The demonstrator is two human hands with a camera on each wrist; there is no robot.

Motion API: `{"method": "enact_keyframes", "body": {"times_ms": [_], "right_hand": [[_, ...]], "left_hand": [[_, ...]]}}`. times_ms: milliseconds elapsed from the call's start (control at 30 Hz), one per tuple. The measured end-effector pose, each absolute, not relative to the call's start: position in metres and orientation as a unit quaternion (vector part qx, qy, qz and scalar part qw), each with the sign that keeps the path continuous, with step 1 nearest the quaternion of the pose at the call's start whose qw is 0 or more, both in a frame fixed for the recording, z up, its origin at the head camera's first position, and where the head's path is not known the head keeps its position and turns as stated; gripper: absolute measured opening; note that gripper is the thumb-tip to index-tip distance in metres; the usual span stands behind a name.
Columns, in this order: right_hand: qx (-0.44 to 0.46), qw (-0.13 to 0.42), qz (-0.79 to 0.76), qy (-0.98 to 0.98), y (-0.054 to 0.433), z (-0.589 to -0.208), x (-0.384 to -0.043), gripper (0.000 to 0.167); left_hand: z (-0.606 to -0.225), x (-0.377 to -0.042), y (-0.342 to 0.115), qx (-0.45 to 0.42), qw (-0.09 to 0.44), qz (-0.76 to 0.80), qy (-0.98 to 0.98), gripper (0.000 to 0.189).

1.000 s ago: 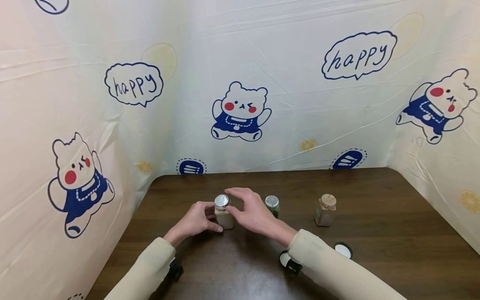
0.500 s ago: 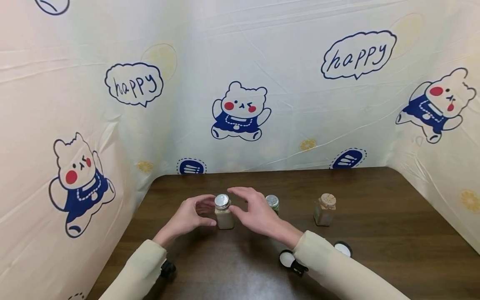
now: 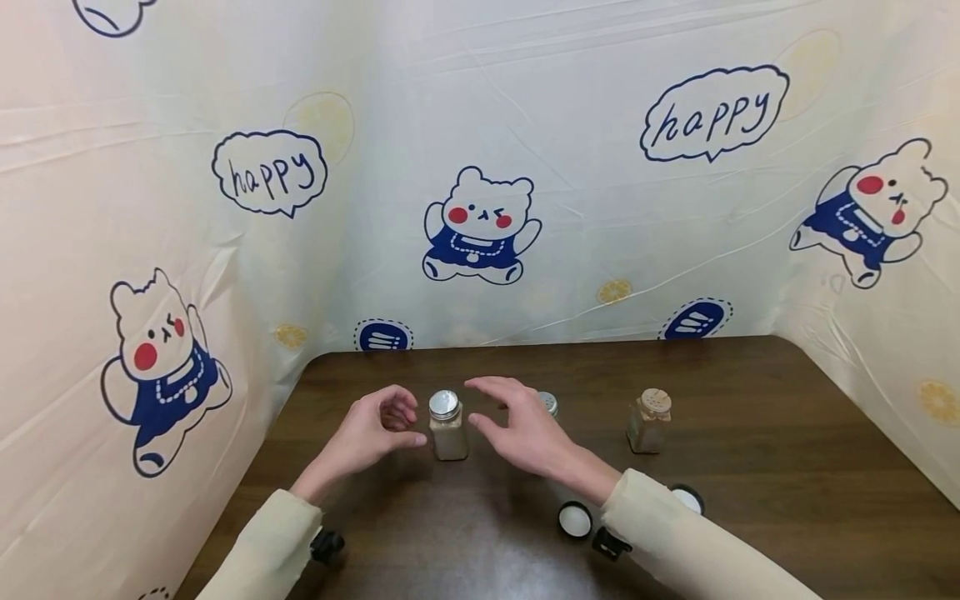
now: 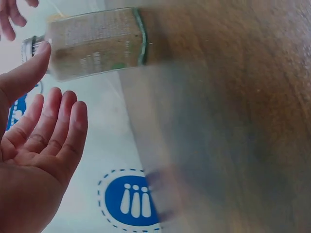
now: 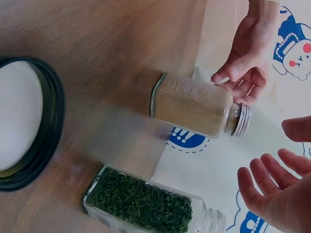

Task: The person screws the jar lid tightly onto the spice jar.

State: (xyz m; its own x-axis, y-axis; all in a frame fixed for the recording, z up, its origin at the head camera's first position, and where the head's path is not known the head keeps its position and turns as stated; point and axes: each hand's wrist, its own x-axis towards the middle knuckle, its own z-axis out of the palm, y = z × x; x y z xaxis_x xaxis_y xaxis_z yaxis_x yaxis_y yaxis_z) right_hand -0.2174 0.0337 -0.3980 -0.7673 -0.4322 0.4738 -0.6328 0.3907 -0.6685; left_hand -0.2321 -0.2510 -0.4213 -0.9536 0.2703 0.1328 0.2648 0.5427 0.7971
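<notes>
A square glass spice jar (image 3: 450, 437) with pale brown powder and a silver cap stands upright on the table. To its left is my left hand (image 3: 375, 429), fingers loosely bent and holding nothing, thumb tip close to the glass. My right hand (image 3: 525, 425) is on the other side, thumb and fingers spread apart from the jar. In the right wrist view the powder jar (image 5: 192, 104) appears between both hands, and a jar of green dried herbs (image 5: 141, 201) stands nearer. The head view shows only that herb jar's perforated top (image 3: 550, 403), behind my right hand.
Another spice jar (image 3: 648, 425) with a perforated top stands to the right on the brown wooden table (image 3: 750, 433). Two black lids with white insides lie nearer me: one lid (image 3: 575, 520) beside my right sleeve, another lid (image 3: 687, 498) partly behind it. A printed curtain (image 3: 585, 208) surrounds the table.
My left hand has let go of the powder jar and drawn off to the left. The right hand has moved slightly right, away from the cap. The jar has stayed in place.
</notes>
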Motion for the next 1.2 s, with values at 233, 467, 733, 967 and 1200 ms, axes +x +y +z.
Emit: {"method": "enact_keyframes", "body": {"times_ms": [233,467,733,967,1200], "right_hand": [[0.319,0.111,0.456,-0.823,0.043,-0.396,-0.211,0.041],[0.327,0.128,0.454,-0.819,0.052,-0.395,-0.206,0.040],[0.332,0.136,0.448,-0.819,0.060,-0.398,-0.201,0.039],[0.331,0.137,0.452,-0.817,0.068,-0.399,-0.196,0.039],[0.322,0.138,0.453,-0.820,0.076,-0.401,-0.191,0.039]], "left_hand": [[-0.404,-0.220,-0.246,0.165,-0.020,0.460,0.873,0.037],[-0.391,-0.206,-0.233,0.187,-0.045,0.454,0.870,0.034],[-0.382,-0.192,-0.215,0.216,-0.053,0.455,0.862,0.035],[-0.379,-0.182,-0.198,0.240,-0.050,0.460,0.853,0.034],[-0.379,-0.175,-0.182,0.274,-0.042,0.465,0.841,0.033]]}}
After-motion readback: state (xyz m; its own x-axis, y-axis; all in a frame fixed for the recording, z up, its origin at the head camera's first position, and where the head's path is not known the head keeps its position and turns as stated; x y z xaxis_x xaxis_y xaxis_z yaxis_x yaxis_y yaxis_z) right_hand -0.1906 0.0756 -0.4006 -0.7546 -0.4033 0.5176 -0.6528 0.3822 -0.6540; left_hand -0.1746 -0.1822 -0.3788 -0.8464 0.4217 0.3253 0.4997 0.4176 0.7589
